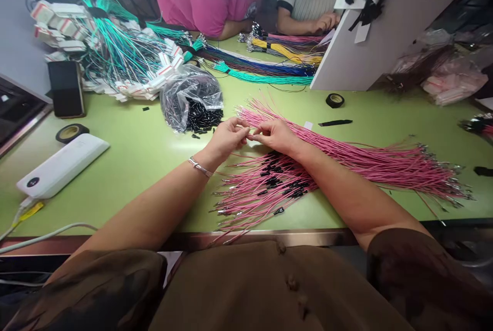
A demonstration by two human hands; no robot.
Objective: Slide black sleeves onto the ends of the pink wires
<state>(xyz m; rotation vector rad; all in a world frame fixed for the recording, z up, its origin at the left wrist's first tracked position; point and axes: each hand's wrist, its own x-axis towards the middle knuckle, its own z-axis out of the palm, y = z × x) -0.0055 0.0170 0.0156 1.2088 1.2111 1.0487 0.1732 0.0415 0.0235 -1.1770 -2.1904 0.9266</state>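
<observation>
My left hand (230, 136) and my right hand (276, 135) meet over the green table, thumbs and forefingers pinched close together. A thin pink wire seems to lie in the right hand's fingertips. What the left fingertips pinch is too small and covered to make out. Behind and to the right of the hands lies a large bundle of pink wires (358, 159) with metal terminals on the ends. Nearer to me, partly under the right forearm, is a second group of pink wires (246, 200), several bearing black sleeves (272, 169).
A clear plastic bag (175, 102) of small black sleeves sits left of the hands. Around stand a phone (66, 88), a white power bank (63, 165), tape rolls (72, 132) (335, 100) and teal cables (111, 46). A grey panel (346, 58) rises at right; two people sit opposite.
</observation>
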